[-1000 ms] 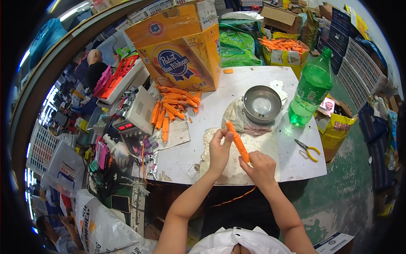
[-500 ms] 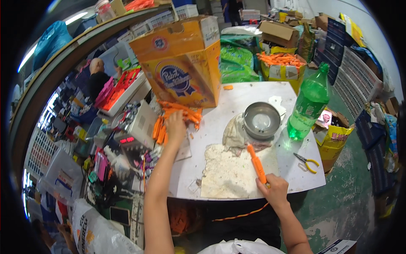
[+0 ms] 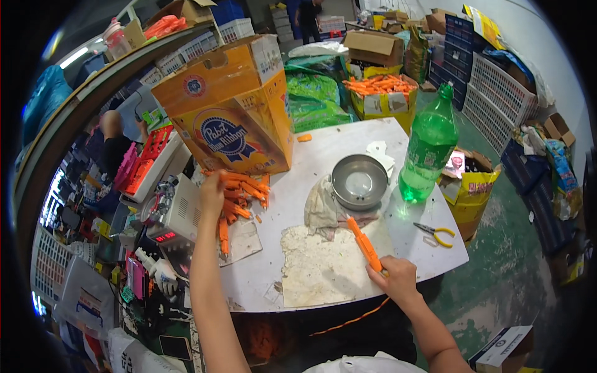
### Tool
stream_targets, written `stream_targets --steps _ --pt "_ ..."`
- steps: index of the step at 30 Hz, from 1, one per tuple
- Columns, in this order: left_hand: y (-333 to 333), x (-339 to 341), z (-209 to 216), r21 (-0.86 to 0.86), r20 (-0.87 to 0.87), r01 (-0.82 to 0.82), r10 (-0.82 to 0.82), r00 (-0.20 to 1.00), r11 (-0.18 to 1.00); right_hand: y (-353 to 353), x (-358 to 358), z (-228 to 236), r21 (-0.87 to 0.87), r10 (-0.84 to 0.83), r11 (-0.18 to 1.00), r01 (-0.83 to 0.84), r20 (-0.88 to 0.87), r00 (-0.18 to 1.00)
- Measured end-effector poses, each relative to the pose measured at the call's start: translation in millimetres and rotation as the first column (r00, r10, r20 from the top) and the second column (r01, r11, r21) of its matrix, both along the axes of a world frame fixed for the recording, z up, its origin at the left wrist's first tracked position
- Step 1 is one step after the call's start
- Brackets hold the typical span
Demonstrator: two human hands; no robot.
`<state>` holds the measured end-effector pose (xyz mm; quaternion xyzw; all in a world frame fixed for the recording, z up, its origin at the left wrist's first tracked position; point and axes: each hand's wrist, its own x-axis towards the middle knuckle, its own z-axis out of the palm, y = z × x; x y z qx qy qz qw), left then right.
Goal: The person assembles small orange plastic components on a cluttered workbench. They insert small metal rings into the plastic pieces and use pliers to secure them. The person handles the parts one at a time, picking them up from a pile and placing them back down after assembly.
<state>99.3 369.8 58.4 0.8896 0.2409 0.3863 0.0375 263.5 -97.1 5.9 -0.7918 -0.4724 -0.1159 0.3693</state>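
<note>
The white worktable (image 3: pixel 311 163) carries everything within reach, so one careless sweep of an arm could upset several things at once. At its far left stands the yellow cardboard carton (image 3: pixel 227 118), just behind the pile; a knock from the left hand might shove it into the loose parts. The tall green plastic bottle (image 3: pixel 429 146), at the right near the table's edge, could topple if the right elbow swung outward. The grey instrument box (image 3: pixel 185 208) sits left, close to the left forearm, which might bump it on its return.

The pale, crumbling board (image 3: pixel 329 267) lies at the near middle; its rough surface could shed grit onto work laid there. Beyond it is the steel bowl (image 3: pixel 359 202), a rumpled cloth (image 3: pixel 319 208) against its near left side; tugging the cloth might tip the bowl.

The pile of orange plastic pieces (image 3: pixel 245 188) is loosely heaped, so pulling one out could send others sliding. The left hand (image 3: pixel 212 193) is at its left side, fingers partly hidden; I cannot tell whether it grips one. The right hand (image 3: pixel 398 276) grips an orange pen-shaped piece (image 3: pixel 364 242) by its near end above the board; a slack hold could drop it. Yellow-handled pliers (image 3: pixel 433 230) lie farther right.
</note>
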Motion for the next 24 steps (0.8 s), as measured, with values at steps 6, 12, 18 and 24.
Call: stream_targets --steps 6,12,18,24 --pt "-115 1 6 -0.646 0.714 0.553 0.161 0.682 0.526 6 -6 3 0.018 0.041 0.999 -0.041 -0.015 0.999" --pt "-228 -32 -51 -0.659 0.55 0.656 0.359 0.754 -0.367 9 -9 9 0.026 0.039 0.999 -0.037 -0.05 0.998" --pt "-310 -22 -60 -0.622 0.685 0.689 0.169 0.709 -0.372 18 22 5 -0.02 -0.178 0.984 0.177 -0.046 0.983" --pt "-323 -7 -86 -0.478 0.817 0.846 0.233 0.527 -0.238 32 38 0 -0.136 -0.204 0.972 0.193 -0.073 0.976"
